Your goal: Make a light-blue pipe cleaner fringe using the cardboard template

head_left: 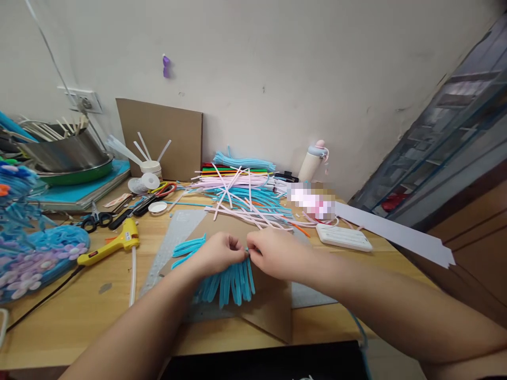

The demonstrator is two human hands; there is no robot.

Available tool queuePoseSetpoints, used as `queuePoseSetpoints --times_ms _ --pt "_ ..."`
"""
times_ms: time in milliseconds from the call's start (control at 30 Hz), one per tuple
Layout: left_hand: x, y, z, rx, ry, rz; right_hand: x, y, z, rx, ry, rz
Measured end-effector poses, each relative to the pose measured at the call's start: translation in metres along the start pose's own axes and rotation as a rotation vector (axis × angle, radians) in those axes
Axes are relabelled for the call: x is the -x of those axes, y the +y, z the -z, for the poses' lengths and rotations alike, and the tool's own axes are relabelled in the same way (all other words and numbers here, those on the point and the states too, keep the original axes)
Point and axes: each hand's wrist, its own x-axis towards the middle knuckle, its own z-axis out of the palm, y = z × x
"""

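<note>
Left hand and right hand nearly meeting just below mid-frame, both pinching at the upper ends of blue fuzzy strands, over brown cardboard; impossible to tell exactly how many in each pinch. Steady with one, adjust with the other, using small, light tugs to avoid crushing the fuzz. Leave lower loops fanned evenly, without crossing or bunching.

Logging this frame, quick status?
Left hand, right hand: both pinching blue fringe at upper edge. Fringe over cardboard. Yellow glue gun off left, not blocking.
</note>
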Motion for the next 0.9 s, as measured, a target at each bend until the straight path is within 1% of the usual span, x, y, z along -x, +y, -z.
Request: queuePoseSetpoints --times_ms 100,200,300,367,467,600,667,733,800,900 --pt "-0.002 0.0 0.003 0.107 0.151 0.022 0.01 -0.001 -0.011 -0.029 0.172 0.049" --pt "-0.003 0.002 0.006 0.235 0.234 0.0 0.014 0.005 -0.025 -0.062 0.29 0.117" --pt "-0.004 0.004 0.008 0.335 0.28 0.015 0.015 0.011 -0.037 -0.07 0.34 0.119" --pt "-0.004 0.006 0.009 0.385 0.323 0.038 0.016 0.014 -0.045 -0.123 0.354 0.118" --pt "-0.004 0.008 0.012 0.433 0.4 0.056 0.018 0.017 -0.054 -0.31 0.4 0.114" --pt "-0.004 0.008 0.017 0.478 0.463 0.038 0.022 0.02 -0.061 -0.534 0.478 -0.001" --pt "-0.004 0.008 0.019 0.497 0.467 0.026 0.024 0.021 -0.063 -0.61 0.489 -0.03" --pt "-0.004 0.009 0.02 0.496 0.467 0.015 0.023 0.022 -0.065 -0.705 0.459 -0.052" --pt "-0.003 0.011 0.02 0.5 0.457 0.002 0.022 0.023 -0.067 -0.832 0.4 -0.084" --pt "-0.001 0.014 0.022 0.513 0.432 -0.024 0.018 0.026 -0.068 -1.029 0.277 -0.109"
